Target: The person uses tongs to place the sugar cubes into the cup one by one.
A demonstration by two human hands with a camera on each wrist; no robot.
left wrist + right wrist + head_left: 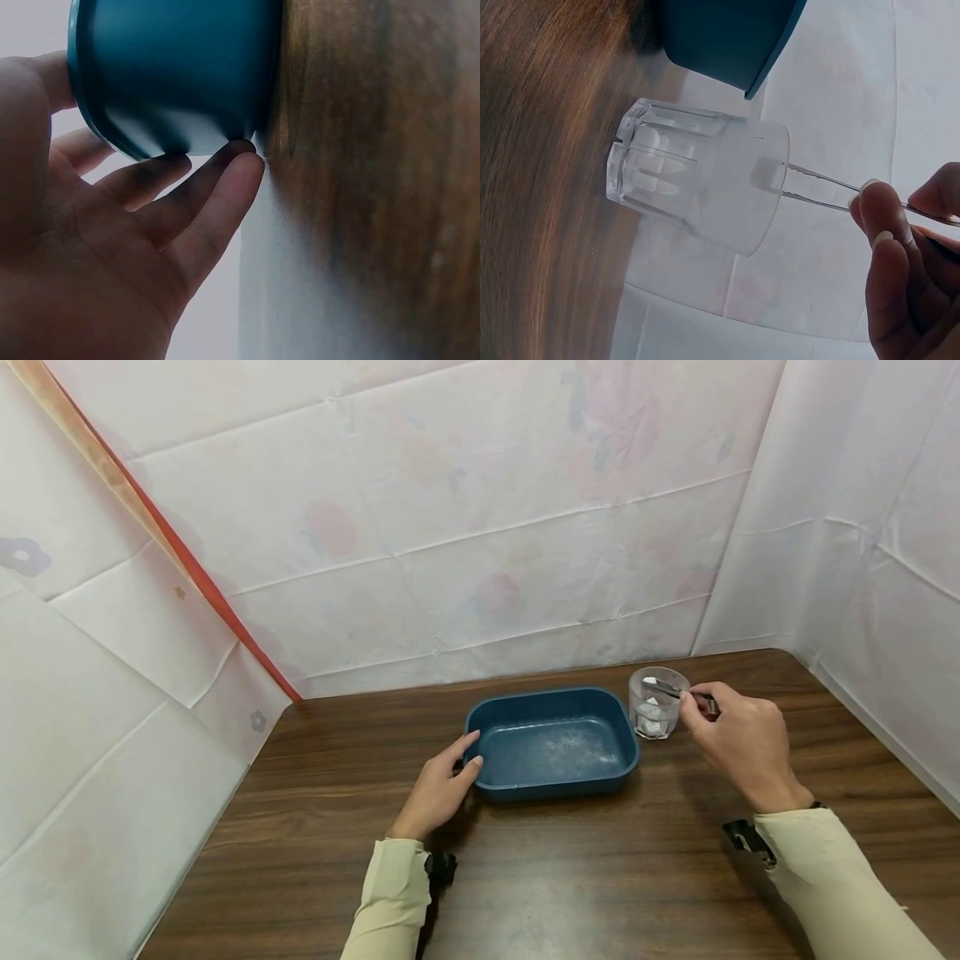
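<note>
A dark blue rectangular tub (555, 791) stands on the table. At its left end my left hand (437, 787) holds the wall, with thumb and index finger over the rim and the other fingers (217, 214) against the outside. To the tub's right is a clear glass (654, 710) with several white pieces (652, 720) in its lower part. My right hand (746, 739) pinches metal tweezers (821, 178), whose tips reach inside the glass mouth. A white piece (766, 174) shows between the tips, blurred through the frosted glass wall.
The brown wooden table (525, 877) ends at the back against a pale patterned sheet (420, 560). More sheeting hangs on the left and right. A red strip (217, 597) runs down the left corner to the table's edge.
</note>
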